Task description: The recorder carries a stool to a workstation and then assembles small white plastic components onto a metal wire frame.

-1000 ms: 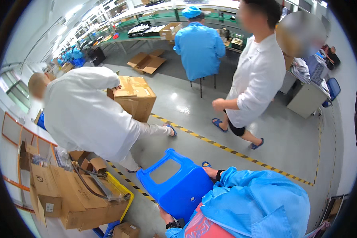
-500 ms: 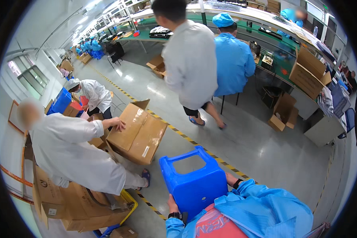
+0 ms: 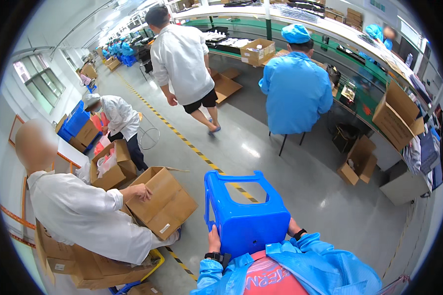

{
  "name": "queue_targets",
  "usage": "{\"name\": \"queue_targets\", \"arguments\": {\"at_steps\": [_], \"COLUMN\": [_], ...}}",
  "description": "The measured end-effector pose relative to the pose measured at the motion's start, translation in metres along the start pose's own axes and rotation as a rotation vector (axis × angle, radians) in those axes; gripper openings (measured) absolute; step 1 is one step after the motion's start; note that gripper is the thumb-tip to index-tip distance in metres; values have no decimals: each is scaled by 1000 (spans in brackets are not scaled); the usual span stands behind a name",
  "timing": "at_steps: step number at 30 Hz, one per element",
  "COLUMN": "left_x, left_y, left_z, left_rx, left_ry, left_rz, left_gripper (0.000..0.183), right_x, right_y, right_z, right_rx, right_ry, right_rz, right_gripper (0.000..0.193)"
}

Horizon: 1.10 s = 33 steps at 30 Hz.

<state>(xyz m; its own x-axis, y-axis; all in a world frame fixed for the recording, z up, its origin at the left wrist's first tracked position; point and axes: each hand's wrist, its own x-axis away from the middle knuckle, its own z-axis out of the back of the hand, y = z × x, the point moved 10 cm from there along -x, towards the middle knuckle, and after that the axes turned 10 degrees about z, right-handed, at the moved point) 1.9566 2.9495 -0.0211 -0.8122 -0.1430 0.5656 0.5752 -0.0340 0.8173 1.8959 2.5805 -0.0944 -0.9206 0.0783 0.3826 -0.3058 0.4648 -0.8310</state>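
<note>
In the head view we hold a bright blue plastic stool (image 3: 253, 223) in the lower middle of the frame, off the grey glossy floor (image 3: 300, 172). A large rounded opening shows in its upper part, and through it we see the floor and a strip of black-and-yellow striped tape (image 3: 198, 152). Our bare left hand (image 3: 214, 240) grips the stool at its lower left side, its fingers laid against the plastic. Our bare right hand (image 3: 294, 228) clasps the lower right side, though its fingers are partly hidden behind the stool. We wear a dark band on each wrist and a light blue coat (image 3: 325, 265) over a pink top (image 3: 273, 278).

At the left of the frame, a co-worker in a loose white coat (image 3: 79, 211) rests a hand on a brown cardboard box (image 3: 170, 201) that sits tilted, near our stool but apart from it. Behind, a bending person in a white coat and cap (image 3: 119, 114) stands beside an open brown carton holding pale plastic bags (image 3: 114, 172). In the upper middle we see a person in a white top and black shorts (image 3: 181, 54). To the right of that, a person in a blue coat and cap (image 3: 296, 91) sits at a long green-topped bench (image 3: 366, 101). An open cardboard carton (image 3: 357, 160) lies on the floor near the right edge.
</note>
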Motion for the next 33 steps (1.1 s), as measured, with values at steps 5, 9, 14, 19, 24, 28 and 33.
{"name": "queue_targets", "arguments": {"at_steps": [5, 9, 14, 19, 24, 28, 33], "left_x": [-64, -136, -193, -262, -334, -390, -444], "left_y": [66, 108, 163, 203, 252, 312, 374], "left_z": [-5, 0, 3, -29, -62, -93, -123], "left_rx": [-13, -102, -61, -88, -65, -25, 70], "left_ry": [3, 101, 211, 192, 272, 333, 365], "left_rz": [-113, -134, -110, -100, -149, -167, -156], "left_gripper": [62, 58, 60, 63, 61, 60, 60], "right_x": [-93, -165, -258, -342, -453, -560, -640], "right_y": [-34, -86, -140, -182, -218, -272, -314], "right_z": [-28, -71, -106, -118, -114, -128, -137], "right_rx": [-29, 39, 132, 142, 181, 256, 291], "right_ry": [1, -67, -81, -180, -198, -350, -255], "right_rz": [18, 2, 116, 127, 127, 99, -34], "right_gripper": [33, 34, 38, 44, 45, 41, 39]}}
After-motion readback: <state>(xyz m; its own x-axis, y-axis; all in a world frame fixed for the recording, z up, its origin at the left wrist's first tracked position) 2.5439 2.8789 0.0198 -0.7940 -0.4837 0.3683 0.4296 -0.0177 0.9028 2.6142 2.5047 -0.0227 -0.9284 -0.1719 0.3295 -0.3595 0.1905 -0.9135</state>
